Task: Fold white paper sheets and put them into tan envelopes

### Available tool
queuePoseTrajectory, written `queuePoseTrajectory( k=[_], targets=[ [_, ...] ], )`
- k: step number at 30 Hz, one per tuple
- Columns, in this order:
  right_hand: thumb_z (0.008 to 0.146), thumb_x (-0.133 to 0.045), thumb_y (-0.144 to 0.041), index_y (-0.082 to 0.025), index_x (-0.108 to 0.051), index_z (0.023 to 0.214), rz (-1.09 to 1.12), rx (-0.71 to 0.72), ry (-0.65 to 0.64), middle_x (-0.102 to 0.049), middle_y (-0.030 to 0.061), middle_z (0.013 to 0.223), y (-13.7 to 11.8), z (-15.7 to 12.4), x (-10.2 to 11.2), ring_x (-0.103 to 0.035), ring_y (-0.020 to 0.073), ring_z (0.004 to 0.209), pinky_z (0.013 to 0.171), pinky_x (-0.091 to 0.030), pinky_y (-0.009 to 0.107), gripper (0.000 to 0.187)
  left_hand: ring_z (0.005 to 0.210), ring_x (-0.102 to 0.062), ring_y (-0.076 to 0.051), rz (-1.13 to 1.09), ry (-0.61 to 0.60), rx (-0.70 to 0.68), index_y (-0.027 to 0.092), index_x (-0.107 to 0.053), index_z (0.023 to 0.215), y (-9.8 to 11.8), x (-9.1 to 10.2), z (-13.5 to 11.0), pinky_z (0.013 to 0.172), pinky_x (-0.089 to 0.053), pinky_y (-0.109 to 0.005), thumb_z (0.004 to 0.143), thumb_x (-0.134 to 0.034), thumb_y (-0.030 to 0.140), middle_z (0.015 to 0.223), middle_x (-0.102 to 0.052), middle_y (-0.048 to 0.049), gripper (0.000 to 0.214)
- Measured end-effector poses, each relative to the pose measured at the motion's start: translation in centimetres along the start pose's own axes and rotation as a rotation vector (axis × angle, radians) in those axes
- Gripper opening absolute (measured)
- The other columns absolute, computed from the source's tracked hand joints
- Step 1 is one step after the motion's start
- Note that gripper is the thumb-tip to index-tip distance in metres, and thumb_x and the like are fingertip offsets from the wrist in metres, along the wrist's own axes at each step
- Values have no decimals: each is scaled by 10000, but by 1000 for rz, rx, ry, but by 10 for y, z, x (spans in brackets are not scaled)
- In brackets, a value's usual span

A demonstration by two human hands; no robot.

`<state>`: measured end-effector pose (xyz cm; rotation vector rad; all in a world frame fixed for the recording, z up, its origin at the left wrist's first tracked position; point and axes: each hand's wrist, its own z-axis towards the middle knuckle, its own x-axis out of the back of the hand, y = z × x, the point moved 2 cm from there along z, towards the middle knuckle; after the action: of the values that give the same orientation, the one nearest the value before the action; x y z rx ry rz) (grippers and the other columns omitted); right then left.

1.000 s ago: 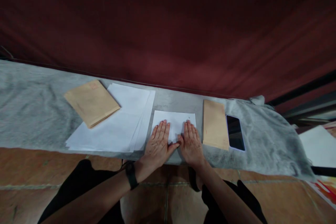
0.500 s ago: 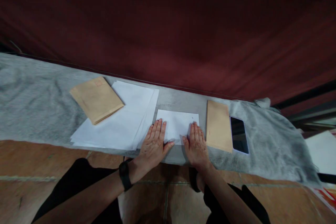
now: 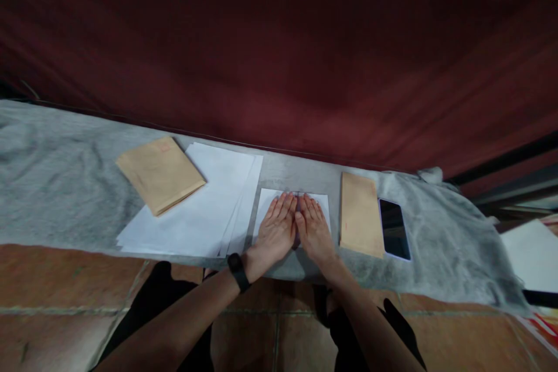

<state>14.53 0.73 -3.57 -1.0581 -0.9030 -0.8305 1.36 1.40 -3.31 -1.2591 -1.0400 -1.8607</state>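
Note:
My left hand (image 3: 276,231) and my right hand (image 3: 313,231) lie flat and side by side on a folded white sheet of paper (image 3: 265,204) on a grey cloth (image 3: 56,180). The fingers of both hands are stretched out and pressed onto the paper, thumbs nearly touching. A black watch is on my left wrist. Just right of the sheet lies a brown envelope (image 3: 361,213).
A stack of white paper (image 3: 204,209) lies to the left with another brown envelope (image 3: 160,173) on top. A dark phone (image 3: 393,228) lies right of the near envelope. A dark red curtain hangs behind. The floor is tiled.
Both hands slid from the near corners of the sheet up onto its middle and came together; they were apart before.

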Motion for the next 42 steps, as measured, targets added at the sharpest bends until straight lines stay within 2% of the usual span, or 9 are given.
queuePoseTrajectory(
  k=[4,10,17,28,37,39,42],
  targets=[
    [1070,-203,-342,-100,-388,1515,-47,26,-27,-403,143,1568,-1,6,-11,-307,216,1485,1219,-259,473,539,1512,-238,-249,21,-18,4,85,-255,1559,-5,-9,6,1239,-190,-515,958,-289,167,1584,-367,-168,608],
    [1060,-298,-333,-142,-391,1521,-156,13,22,-337,154,1597,4,8,-15,-317,272,1479,1187,-283,520,508,1512,-242,-241,37,-34,33,90,-331,1532,-13,-9,9,1243,-179,-488,964,-302,198,1590,-365,-152,579],
    [1057,-305,-414,-23,-398,1488,-190,-70,121,-376,226,1562,11,6,-18,-356,306,1453,1181,-289,490,589,1522,-201,-266,36,14,139,16,-346,1510,-26,-11,11,1242,-183,-470,988,-331,316,1598,-316,-204,602],
    [1048,-334,-436,40,-272,1528,-191,-183,177,-296,299,1570,16,-5,-16,-276,356,1484,1166,-313,550,679,1508,-235,-323,29,94,264,-11,-304,1513,-31,-7,2,1225,-212,-500,988,-381,404,1596,-293,-251,674],
    [1050,-330,-433,60,-254,1528,-210,-238,173,-271,293,1584,15,-10,-10,-256,366,1489,1185,-292,542,691,1501,-252,-335,95,103,244,-42,-316,1499,-32,-3,-2,1226,-215,-529,1005,-325,385,1578,-312,-271,652],
    [1056,-310,-402,31,-200,1552,-192,-199,185,-241,271,1604,11,-13,-5,-224,350,1504,1190,-279,550,667,1511,-224,-320,91,108,182,-10,-267,1530,-23,1,-9,1226,-224,-532,1008,-323,371,1593,-300,-244,648],
    [1060,-280,-360,-44,-111,1585,-142,-51,138,-192,207,1638,-1,-23,-1,-181,302,1524,1207,-261,535,635,1521,-200,-283,82,94,48,35,-185,1567,-3,4,-26,1238,-223,-505,997,-340,301,1610,-293,-199,647]
  ],
)
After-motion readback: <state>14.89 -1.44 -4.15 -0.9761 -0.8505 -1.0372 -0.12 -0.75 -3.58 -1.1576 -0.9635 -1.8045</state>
